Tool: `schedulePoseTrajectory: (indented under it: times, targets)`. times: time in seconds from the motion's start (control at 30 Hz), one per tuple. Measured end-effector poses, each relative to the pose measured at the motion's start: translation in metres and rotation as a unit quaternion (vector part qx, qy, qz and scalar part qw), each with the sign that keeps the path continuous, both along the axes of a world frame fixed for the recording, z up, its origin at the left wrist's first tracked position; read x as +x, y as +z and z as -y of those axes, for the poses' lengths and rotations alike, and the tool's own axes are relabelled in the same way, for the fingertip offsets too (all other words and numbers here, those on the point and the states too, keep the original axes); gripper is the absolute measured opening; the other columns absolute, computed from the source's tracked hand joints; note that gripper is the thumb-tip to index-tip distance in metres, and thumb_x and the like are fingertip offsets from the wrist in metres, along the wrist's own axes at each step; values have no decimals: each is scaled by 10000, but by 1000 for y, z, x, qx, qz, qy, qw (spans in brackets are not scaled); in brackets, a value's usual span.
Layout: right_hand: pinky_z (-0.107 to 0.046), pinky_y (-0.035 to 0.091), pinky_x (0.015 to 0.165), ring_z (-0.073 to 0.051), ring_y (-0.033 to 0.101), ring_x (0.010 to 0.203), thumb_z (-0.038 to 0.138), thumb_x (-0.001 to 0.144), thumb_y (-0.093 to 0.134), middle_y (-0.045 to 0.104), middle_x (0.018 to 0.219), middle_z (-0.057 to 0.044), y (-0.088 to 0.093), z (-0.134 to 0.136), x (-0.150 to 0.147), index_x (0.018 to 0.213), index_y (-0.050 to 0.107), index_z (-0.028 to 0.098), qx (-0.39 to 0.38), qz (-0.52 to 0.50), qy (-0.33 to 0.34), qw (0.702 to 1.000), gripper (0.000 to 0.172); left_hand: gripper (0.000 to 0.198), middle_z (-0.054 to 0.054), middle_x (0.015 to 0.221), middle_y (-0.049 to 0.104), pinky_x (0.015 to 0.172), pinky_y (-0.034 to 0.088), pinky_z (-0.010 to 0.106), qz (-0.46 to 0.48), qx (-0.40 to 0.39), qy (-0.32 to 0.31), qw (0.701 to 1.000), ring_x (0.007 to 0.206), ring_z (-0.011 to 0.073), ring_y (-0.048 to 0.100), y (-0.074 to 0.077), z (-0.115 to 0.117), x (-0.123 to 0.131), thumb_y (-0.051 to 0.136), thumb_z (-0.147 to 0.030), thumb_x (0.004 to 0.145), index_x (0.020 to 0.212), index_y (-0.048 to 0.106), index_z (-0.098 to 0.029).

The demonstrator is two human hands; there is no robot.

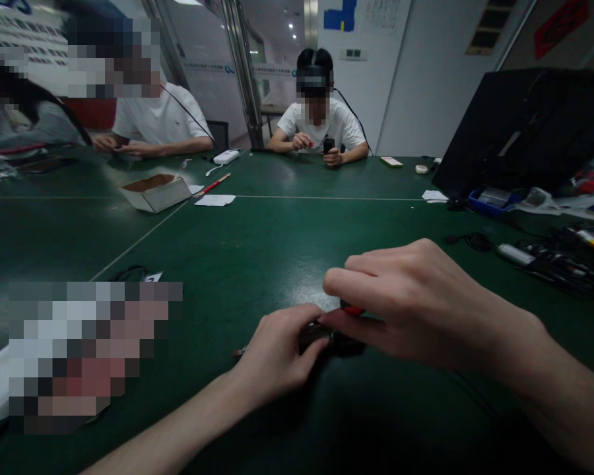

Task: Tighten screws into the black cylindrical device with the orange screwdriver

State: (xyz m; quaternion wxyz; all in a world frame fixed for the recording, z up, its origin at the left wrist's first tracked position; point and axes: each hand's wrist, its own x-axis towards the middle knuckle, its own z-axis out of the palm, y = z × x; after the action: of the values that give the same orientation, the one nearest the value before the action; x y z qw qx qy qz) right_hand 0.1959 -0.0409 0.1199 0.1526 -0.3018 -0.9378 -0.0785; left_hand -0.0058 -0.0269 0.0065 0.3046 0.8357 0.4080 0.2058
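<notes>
My left hand [282, 346] rests low over the green table, its fingers and thumb closed around a dark, elongated object [313, 338]. Most of that object is covered by my fingers, so its kind is unclear. Just right of it and slightly higher, my right hand [400, 297] is curled, with thumb and fingers pinching a small red-and-black piece [353, 309]. Only a bit of this piece shows between the fingers. The right fingertips are close above the dark object; whether they touch it I cannot tell.
A white open box [156, 192] stands far left beside a red pencil-like stick [212, 185] and paper [215, 200]. A large black monitor [519, 132], a blue tray [492, 200] and tangled cables [559, 264] occupy the right. Co-workers sit across the table. A blurred-out item [94, 356] lies left.
</notes>
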Motion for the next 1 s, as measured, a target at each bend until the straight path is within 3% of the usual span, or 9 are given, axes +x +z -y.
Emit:
schedulePoseTrajectory:
  times: [0.1,0.4,0.5,0.57,0.63,0.77,0.87,1.0]
  targets:
    - [-265,225,524,-112,438,627,216,946,493,542,777,18,0,2,-2,949,505,196,-26,-5,23,999,23,78,33,826,683,642,475,290,0,24,-1,1000,767,218,639,-1,0,0,580,-187,815,868,636,-196]
    - [-229,337,591,-102,464,764,22,819,555,550,956,6,4,0,1,1031,488,179,-161,-58,70,983,273,172,27,877,696,722,496,305,32,23,-13,999,816,215,647,1,0,1,578,-161,816,960,661,-204]
    - [-212,384,650,-83,467,761,12,797,578,537,884,19,1,-6,-1,909,493,168,-265,-134,140,945,211,160,29,892,692,712,506,292,36,3,-17,999,830,217,643,2,0,1,575,-175,818,945,667,-207]
    - [-205,397,648,-74,456,718,123,836,632,506,807,33,-4,-10,-4,832,475,170,-333,-179,188,906,163,125,29,890,683,686,506,275,34,-4,-15,999,813,213,637,1,-1,0,577,-196,827,914,666,-202]
    - [-197,386,602,-65,435,656,245,897,612,478,750,47,-8,-13,-9,815,459,177,-372,-214,196,882,187,100,30,868,673,665,502,264,27,-6,-6,1000,783,205,633,0,0,0,566,-215,844,882,656,-193]
    - [-188,376,586,-58,460,644,230,972,482,504,798,44,-16,-13,-16,975,417,187,-331,-253,124,901,78,52,32,804,668,652,495,281,14,18,5,1000,755,215,633,0,0,0,569,-191,807,808,621,-191]
    - [-201,397,619,-67,489,689,229,974,466,526,899,17,-21,-14,-15,1104,356,185,-259,-240,86,932,176,57,27,831,682,671,492,293,27,26,-2,999,780,218,645,0,0,1,575,-183,813,838,624,-198]
    - [-219,373,610,-84,455,714,313,968,485,502,917,-7,-27,-21,-14,1011,402,173,-105,-217,61,969,168,78,29,865,702,692,493,306,15,14,-2,1000,802,225,655,-2,0,0,588,-189,818,870,646,-202]
